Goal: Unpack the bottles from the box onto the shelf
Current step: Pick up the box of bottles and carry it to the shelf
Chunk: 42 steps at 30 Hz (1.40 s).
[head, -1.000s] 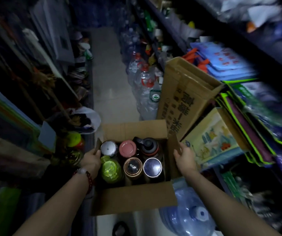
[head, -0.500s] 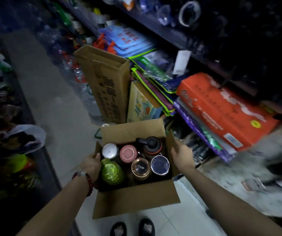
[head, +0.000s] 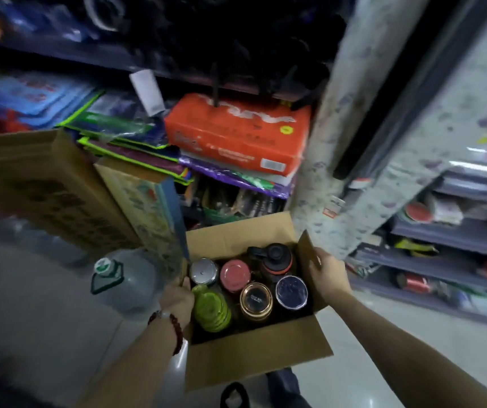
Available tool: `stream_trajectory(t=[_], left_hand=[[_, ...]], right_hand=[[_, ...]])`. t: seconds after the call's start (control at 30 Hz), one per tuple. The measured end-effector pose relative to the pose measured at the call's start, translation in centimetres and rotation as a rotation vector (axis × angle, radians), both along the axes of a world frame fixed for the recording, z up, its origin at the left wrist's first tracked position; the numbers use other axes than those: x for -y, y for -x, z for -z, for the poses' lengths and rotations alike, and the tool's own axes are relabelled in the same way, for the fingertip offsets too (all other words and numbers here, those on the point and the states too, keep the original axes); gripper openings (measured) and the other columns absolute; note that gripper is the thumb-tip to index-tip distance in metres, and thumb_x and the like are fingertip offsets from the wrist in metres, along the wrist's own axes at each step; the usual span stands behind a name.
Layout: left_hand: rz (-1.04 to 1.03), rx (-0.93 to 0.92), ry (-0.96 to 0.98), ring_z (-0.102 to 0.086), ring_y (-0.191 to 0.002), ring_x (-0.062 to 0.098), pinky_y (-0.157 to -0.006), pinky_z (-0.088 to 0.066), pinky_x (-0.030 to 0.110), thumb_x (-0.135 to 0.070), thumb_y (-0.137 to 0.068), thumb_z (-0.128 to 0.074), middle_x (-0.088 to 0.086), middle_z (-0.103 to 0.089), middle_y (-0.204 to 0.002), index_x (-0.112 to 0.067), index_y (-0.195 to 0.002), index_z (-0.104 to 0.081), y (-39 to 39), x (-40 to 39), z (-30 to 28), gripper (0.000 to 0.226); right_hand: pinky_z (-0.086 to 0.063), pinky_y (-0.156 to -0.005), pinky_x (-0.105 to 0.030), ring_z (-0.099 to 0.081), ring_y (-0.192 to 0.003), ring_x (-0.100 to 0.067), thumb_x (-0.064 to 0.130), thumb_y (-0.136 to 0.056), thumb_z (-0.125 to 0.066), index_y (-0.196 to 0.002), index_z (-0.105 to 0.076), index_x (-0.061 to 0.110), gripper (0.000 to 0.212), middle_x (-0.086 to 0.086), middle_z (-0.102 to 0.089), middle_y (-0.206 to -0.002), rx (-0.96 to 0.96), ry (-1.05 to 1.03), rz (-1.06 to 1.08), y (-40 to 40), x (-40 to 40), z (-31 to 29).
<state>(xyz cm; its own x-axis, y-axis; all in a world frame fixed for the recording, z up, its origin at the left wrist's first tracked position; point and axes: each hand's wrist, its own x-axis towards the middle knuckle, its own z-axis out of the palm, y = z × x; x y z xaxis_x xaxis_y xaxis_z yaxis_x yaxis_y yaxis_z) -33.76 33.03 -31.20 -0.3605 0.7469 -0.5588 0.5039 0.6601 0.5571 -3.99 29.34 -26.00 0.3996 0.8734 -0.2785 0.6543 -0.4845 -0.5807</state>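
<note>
Since the earlier frame, the view has swung right: the shelves (head: 454, 237) now lie right of the box (head: 254, 357), with a water jug (head: 124, 282) at left. Left hand (head: 177, 298) grips the box's left wall; right hand (head: 329, 278) grips the right flap. Six bottles stand inside, including a green bottle (head: 211, 309) and a black bottle (head: 273, 257). An orange pack (head: 236, 134) sits beyond.
</note>
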Motion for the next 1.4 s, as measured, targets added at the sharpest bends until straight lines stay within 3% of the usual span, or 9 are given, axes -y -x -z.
stream_trajectory(t=[0.17, 0.3, 0.43, 0.57, 0.73, 0.87, 0.97, 1.27, 1.4], left_hand=[[0.149, 0.016, 0.012, -0.054, -0.116, 0.04, -0.098, -0.045, 0.039, -0.028, -0.098, -0.043, 0.021, -0.058, -0.128, -0.004, -0.12, -0.06, -6.2, -0.1, -0.9, 0.036], [0.229, 0.036, 0.028, -0.052, -0.121, 0.038, -0.103, -0.043, 0.04, -0.031, -0.099, -0.042, 0.016, -0.055, -0.136, -0.01, -0.132, -0.054, -12.3, 1.1, -1.3, 0.042], [0.326, 0.008, 0.012, -0.058, -0.102, 0.034, -0.087, -0.047, 0.034, -0.029, -0.1, -0.04, 0.018, -0.061, -0.124, -0.01, -0.129, -0.057, -19.4, 3.4, -2.0, 0.038], [0.438, -0.031, 0.016, -0.054, -0.117, 0.038, -0.095, -0.047, 0.04, -0.034, -0.098, -0.041, 0.014, -0.059, -0.131, -0.015, -0.131, -0.056, -27.5, 6.6, -2.8, 0.041], [0.519, -0.014, 0.003, -0.045, -0.128, 0.039, -0.106, -0.038, 0.039, -0.029, -0.099, -0.042, 0.017, -0.048, -0.142, -0.006, -0.135, -0.051, -38.0, 10.7, -3.4, 0.044], [0.616, 0.035, -0.038, -0.057, -0.103, 0.039, -0.096, -0.046, 0.046, -0.025, -0.098, -0.039, 0.025, -0.063, -0.116, -0.001, -0.105, -0.062, -46.0, 13.5, -3.0, 0.034], [0.661, 0.038, -0.046, -0.052, -0.089, 0.03, -0.082, -0.044, 0.037, -0.025, -0.1, -0.037, 0.016, -0.06, -0.1, -0.005, -0.099, -0.06, -51.8, 15.9, -4.4, 0.03], [0.887, -0.007, -0.033, -0.058, -0.101, 0.036, -0.088, -0.045, 0.038, -0.033, -0.099, -0.036, 0.018, -0.064, -0.118, -0.012, -0.115, -0.063, -69.2, 19.1, -4.4, 0.038], [0.844, 0.059, -0.028, -0.057, -0.106, 0.037, -0.09, -0.044, 0.038, -0.03, -0.099, -0.04, 0.02, -0.062, -0.122, -0.008, -0.119, -0.062, -75.8, 19.9, -2.9, 0.037]], right_hand=[[-0.046, -0.082, -0.036, -0.061, -0.106, -0.039, 0.002, -0.09, -0.049, -0.126, -0.058, 0.008, 0.038, -0.019, -0.068, -0.114, -0.03, -0.022, 0.209, -4.5, 6.4, 0.7], [-0.048, -0.086, -0.04, -0.061, -0.107, -0.04, 0.003, -0.09, -0.049, -0.128, -0.057, 0.008, 0.039, -0.019, -0.068, -0.117, -0.057, -0.046, 0.345, -8.8, 11.1, 1.0], [-0.049, -0.089, -0.042, -0.061, -0.108, -0.039, 0.003, -0.091, -0.048, -0.128, -0.057, 0.009, 0.038, -0.018, -0.068, -0.115, -0.055, -0.041, 0.464, -14.2, 16.0, 0.8], [-0.049, -0.087, -0.039, -0.063, -0.105, -0.037, 0.005, -0.091, -0.049, -0.127, -0.056, 0.008, 0.037, -0.018, -0.069, -0.113, -0.05, -0.032, 0.549, -20.8, 21.5, 0.7], [-0.049, -0.086, -0.039, -0.062, -0.104, -0.037, 0.004, -0.091, -0.048, -0.125, -0.058, 0.007, 0.035, -0.017, -0.069, -0.112, -0.035, -0.045, 0.616, -29.5, 28.4, -0.5], [-0.05, -0.087, -0.045, -0.063, -0.102, -0.039, 0.006, -0.09, -0.051, -0.117, -0.061, 0.005, 0.029, -0.019, -0.07, -0.108, 0.007, -0.105, 0.676, -36.1, 33.4, -1.8], [-0.049, -0.085, -0.045, -0.063, -0.099, -0.041, 0.005, -0.089, -0.051, -0.113, -0.063, 0.005, 0.026, -0.019, -0.071, -0.104, 0.021, -0.111, 0.748, -40.1, 36.5, -2.4], [-0.05, -0.081, -0.039, -0.064, -0.102, -0.035, 0.013, -0.092, -0.05, -0.115, -0.063, 0.012, 0.027, -0.014, -0.071, -0.106, 0.008, -0.106, 0.968, -51.6, 42.6, -2.3], [-0.049, -0.082, -0.037, -0.063, -0.105, -0.033, 0.012, -0.092, -0.049, -0.12, -0.061, 0.015, 0.031, -0.012, -0.071, -0.109, 0.015, -0.061, 0.98, -57.1, 42.8, -2.0]])
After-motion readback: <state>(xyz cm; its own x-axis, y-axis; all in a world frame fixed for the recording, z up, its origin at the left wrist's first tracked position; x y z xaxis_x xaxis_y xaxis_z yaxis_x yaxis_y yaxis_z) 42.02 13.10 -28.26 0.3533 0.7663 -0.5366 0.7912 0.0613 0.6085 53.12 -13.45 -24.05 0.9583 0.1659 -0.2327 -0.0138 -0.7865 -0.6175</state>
